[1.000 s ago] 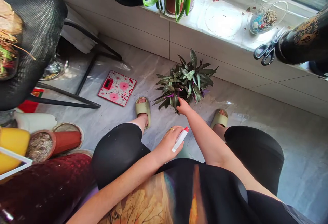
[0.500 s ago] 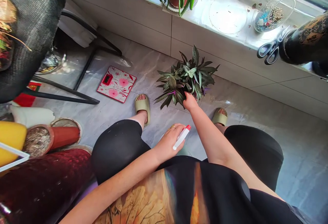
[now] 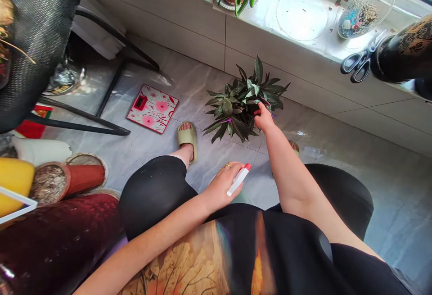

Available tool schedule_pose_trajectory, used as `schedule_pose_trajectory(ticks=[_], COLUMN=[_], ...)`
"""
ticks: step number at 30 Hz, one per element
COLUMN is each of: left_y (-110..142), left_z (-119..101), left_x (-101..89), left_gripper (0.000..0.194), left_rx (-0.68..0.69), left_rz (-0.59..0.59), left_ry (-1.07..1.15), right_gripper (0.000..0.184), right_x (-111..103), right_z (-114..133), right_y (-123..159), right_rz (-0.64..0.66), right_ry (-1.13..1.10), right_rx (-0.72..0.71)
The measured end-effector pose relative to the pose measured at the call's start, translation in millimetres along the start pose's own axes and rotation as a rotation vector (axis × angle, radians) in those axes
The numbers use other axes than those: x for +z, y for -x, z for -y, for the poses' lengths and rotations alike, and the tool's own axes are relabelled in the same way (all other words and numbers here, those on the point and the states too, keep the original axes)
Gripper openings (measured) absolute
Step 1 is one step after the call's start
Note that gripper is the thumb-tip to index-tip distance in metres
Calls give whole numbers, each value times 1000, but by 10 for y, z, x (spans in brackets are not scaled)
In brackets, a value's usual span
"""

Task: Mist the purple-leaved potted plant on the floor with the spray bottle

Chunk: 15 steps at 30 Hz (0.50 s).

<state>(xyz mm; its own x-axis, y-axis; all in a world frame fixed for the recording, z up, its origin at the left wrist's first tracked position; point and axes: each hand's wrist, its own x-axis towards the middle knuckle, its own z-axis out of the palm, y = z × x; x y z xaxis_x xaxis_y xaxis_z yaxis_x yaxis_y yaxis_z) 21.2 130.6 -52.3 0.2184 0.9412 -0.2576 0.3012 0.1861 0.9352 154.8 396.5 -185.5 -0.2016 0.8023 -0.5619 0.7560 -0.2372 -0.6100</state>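
Observation:
My left hand [image 3: 225, 186] is closed around a spray bottle, low in front of my body. The bottle's white head with a red tip [image 3: 239, 179] shows above the fingers; most of its body is hidden. My right hand [image 3: 265, 118] reaches into the right part of a bushy plant with dark green leaves [image 3: 232, 106] and purple undersides. Its fingers are bent in at a leaf there, and the fingertips are partly covered by foliage. The plant is low by the tiled wall, and its leaves hide whatever it grows in.
A pink flowered scale [image 3: 153, 108] lies on the floor left of the plant. Further left are a black chair [image 3: 37, 38], a terracotta pot [image 3: 84, 181] and a dark red jar [image 3: 67, 236]. Scissors [image 3: 357, 66] and a glass bowl [image 3: 361, 15] sit on the sill.
My right hand has moved right and farther from me, from the plant's near middle to its right part. My left hand still holds the spray bottle in nearly the same place.

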Motion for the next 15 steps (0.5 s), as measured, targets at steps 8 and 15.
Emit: schedule_pose_trajectory(ticks=[8,15], left_y=[-19,-3], left_z=[-1,-6], left_x=[19,9], left_gripper=[37,40], left_rx=[4,-8], left_rz=[-2,9], left_ry=[-7,-2], right_gripper=[94,86], right_x=[-93,6], right_z=[-66,-10], right_y=[-3,116], right_rz=[81,123], right_ry=[30,418], right_rx=[-42,-117])
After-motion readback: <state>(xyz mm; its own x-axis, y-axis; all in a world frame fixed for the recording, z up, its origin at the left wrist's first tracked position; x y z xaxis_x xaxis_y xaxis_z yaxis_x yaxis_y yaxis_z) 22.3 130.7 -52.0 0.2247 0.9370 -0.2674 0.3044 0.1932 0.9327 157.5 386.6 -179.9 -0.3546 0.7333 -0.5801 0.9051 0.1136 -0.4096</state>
